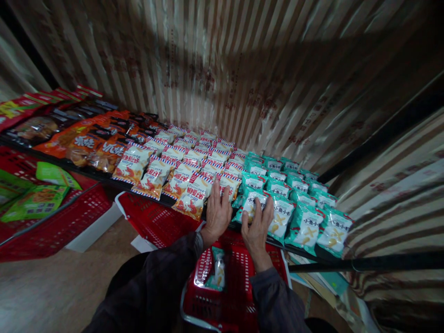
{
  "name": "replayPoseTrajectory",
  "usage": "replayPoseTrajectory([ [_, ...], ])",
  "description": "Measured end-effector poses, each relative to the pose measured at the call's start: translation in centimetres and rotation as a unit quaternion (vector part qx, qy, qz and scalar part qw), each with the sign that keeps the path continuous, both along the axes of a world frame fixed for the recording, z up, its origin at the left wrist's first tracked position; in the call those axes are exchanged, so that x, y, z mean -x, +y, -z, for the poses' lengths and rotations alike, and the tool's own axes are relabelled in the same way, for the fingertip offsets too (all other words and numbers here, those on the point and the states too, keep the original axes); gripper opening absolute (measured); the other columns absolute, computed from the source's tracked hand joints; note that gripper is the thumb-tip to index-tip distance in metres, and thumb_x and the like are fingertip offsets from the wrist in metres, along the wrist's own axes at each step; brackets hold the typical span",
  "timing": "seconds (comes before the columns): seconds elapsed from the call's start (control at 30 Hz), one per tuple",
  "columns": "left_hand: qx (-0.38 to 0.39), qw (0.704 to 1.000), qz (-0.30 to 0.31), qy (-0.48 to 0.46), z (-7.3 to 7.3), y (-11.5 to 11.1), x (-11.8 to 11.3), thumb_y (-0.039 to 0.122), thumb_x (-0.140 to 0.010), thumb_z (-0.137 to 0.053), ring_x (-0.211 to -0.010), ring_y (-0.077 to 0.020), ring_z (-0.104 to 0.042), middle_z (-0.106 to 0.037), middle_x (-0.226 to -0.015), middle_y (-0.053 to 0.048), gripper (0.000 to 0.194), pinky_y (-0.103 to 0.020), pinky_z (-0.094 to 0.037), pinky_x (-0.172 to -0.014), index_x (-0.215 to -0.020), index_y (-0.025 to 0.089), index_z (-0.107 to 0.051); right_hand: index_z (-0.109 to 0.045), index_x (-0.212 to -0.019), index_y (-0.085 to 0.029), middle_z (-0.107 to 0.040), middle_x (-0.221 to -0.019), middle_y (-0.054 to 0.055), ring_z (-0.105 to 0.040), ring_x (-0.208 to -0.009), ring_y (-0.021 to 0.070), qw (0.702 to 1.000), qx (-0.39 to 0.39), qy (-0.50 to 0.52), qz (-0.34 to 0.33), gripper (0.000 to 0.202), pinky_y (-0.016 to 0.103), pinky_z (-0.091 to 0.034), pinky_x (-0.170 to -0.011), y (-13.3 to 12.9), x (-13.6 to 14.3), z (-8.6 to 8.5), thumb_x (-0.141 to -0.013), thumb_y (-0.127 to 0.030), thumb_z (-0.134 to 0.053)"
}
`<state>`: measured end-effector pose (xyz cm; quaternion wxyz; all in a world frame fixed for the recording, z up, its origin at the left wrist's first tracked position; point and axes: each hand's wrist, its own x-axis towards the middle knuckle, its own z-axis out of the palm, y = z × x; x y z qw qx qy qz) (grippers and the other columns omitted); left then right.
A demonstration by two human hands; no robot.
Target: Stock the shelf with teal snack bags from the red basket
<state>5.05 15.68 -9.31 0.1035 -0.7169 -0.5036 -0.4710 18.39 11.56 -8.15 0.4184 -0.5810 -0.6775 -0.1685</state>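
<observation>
My left hand [218, 212] lies with fingers stretched forward over the front of the white, red and blue snack bags [194, 194], at the right end of their rows. Beside it, my right hand [257, 231] rests its spread fingers on a teal and white snack bag [250, 202] in the front row. More teal bags [305, 224] stand in rows to the right of that hand. Both hands look open, with nothing gripped in them. Below them, a red basket [239, 277] holds a teal snack bag [218, 270] lying inside.
Orange and black snack bags [88, 145] and red packets [31, 104] fill the shelf's left part. A second red basket [152, 217] and a third red basket [45, 231] with green packets [38, 202] stand below. Striped curtain [215, 60] hangs behind; a black bar [381, 262] juts right.
</observation>
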Motion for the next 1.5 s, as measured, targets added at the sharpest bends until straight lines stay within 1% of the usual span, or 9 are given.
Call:
replayPoseTrajectory([
  [0.27,-0.001,1.0,0.03,0.003,0.14,0.63,-0.15,0.005,-0.088,-0.049,-0.15,-0.034,-0.005,0.009,-0.163,-0.017,0.072,-0.054,-0.037,-0.114,-0.152,0.019,-0.019,-0.03,-0.149,-0.016,-0.016,-0.16,0.024,-0.015,-0.149,0.0367,1.0,0.008,0.003,0.006,0.056,0.067,-0.03,-0.109,0.02,0.02,0.1,-0.096,-0.028,-0.044],
  [0.43,0.002,0.999,0.032,0.0,0.09,0.9,-0.23,0.005,-0.089,-0.047,-0.151,-0.0325,0.0,0.009,-0.163,-0.018,0.071,-0.055,-0.034,-0.116,-0.152,0.017,-0.017,-0.03,-0.15,-0.016,-0.016,-0.16,0.022,-0.015,-0.149,0.0346,1.0,0.017,0.013,0.002,0.057,0.065,-0.029,-0.111,0.02,0.05,0.38,-0.096,-0.028,-0.046],
  [0.6,0.03,0.998,0.052,0.005,0.04,1.0,-0.21,0.014,-0.093,-0.048,-0.151,-0.0329,-0.002,0.0,-0.163,-0.021,0.065,-0.057,-0.035,-0.115,-0.151,0.014,-0.019,-0.031,-0.149,-0.015,-0.014,-0.161,0.023,-0.013,-0.149,0.0355,1.0,0.004,0.017,0.01,0.057,0.066,-0.028,-0.111,0.11,0.12,0.35,-0.096,-0.028,-0.046],
  [0.8,0.048,0.996,0.067,0.02,-0.35,0.66,-0.13,0.018,-0.094,-0.047,-0.151,-0.0321,0.0,-0.011,-0.162,-0.022,0.06,-0.057,-0.034,-0.115,-0.149,0.011,-0.023,-0.028,-0.151,-0.015,-0.015,-0.161,0.023,-0.014,-0.15,0.0354,1.0,0.003,0.005,-0.001,0.058,0.066,-0.029,-0.111,0.29,0.04,0.18,-0.096,-0.027,-0.046],
  [0.9,0.052,0.996,0.063,0.029,-0.45,0.37,-0.18,0.015,-0.092,-0.047,-0.151,-0.0324,-0.002,-0.015,-0.161,-0.022,0.061,-0.059,-0.032,-0.116,-0.148,0.011,-0.025,-0.025,-0.152,-0.016,-0.013,-0.162,0.022,-0.013,-0.15,0.0355,1.0,0.009,-0.004,-0.001,0.06,0.066,-0.03,-0.111,0.17,0.01,0.36,-0.097,-0.027,-0.046],
  [1.03,0.045,0.995,0.083,0.027,-0.29,0.28,-0.19,0.009,-0.09,-0.044,-0.151,-0.031,-0.001,-0.018,-0.161,-0.022,0.059,-0.057,-0.031,-0.116,-0.147,0.01,-0.028,-0.02,-0.154,-0.018,-0.011,-0.163,0.02,-0.011,-0.15,0.0353,1.0,0.008,-0.019,0.002,0.062,0.067,-0.029,-0.111,-0.04,0.01,0.63,-0.097,-0.027,-0.044],
  [1.13,0.039,0.994,0.096,0.023,-0.11,0.44,-0.1,0.008,-0.089,-0.042,-0.152,-0.0298,-0.001,-0.02,-0.16,-0.021,0.059,-0.056,-0.032,-0.116,-0.146,0.011,-0.029,-0.022,-0.153,-0.017,-0.01,-0.163,0.021,-0.011,-0.15,0.0359,1.0,0.006,-0.022,-0.003,0.06,0.068,-0.031,-0.11,0.03,0.02,0.68,-0.097,-0.026,-0.042],
  [1.33,0.04,0.994,0.095,0.035,-0.02,0.48,-0.04,0.009,-0.09,-0.042,-0.151,-0.031,-0.002,-0.023,-0.158,-0.024,0.056,-0.058,-0.031,-0.116,-0.145,0.008,-0.031,-0.024,-0.153,-0.017,-0.02,-0.16,0.021,-0.016,-0.15,0.034,1.0,0.004,-0.018,-0.013,0.059,0.065,-0.033,-0.11,0.49,0.14,0.45,-0.098,-0.024,-0.041],
  [1.5,0.042,0.994,0.093,0.04,-0.15,0.05,-0.04,0.013,-0.092,-0.044,-0.151,-0.0307,0.0,-0.018,-0.161,-0.021,0.061,-0.06,-0.029,-0.117,-0.149,0.012,-0.024,-0.019,-0.155,-0.02,-0.015,-0.163,0.018,-0.012,-0.151,0.0338,0.999,-0.009,-0.035,-0.006,0.063,0.066,-0.029,-0.112,0.19,-0.05,0.73,-0.097,-0.024,-0.044],
])
